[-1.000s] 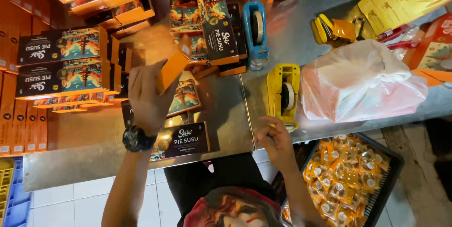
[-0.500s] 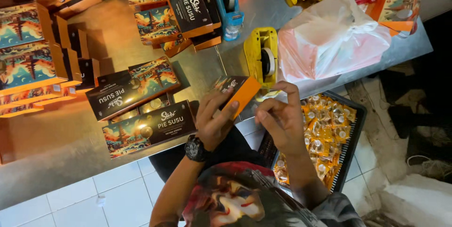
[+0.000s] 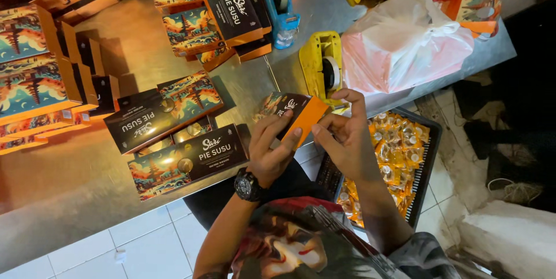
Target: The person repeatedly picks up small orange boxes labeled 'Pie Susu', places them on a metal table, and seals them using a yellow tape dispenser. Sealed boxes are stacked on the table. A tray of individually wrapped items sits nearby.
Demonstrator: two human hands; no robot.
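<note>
Fingers of both your hands pinch one small orange-and-black carton [image 3: 292, 115], held just past the near edge of the steel table [image 3: 75, 180]. Your left hand [image 3: 272, 150], with a black watch [image 3: 248, 185] on its wrist, grips the carton's underside and near end; your right hand [image 3: 346, 134] nips its orange end between thumb and fingertips. Just beyond the carton a yellow tape dispenser [image 3: 323, 66] stands on the table, beside a white plastic bag [image 3: 402, 44]. Two long printed boxes [image 3: 174, 134] lie near the table's near edge, left of your hands. Below the table, a black crate [image 3: 427, 157] holds orange wrapped packets [image 3: 394, 151].
</note>
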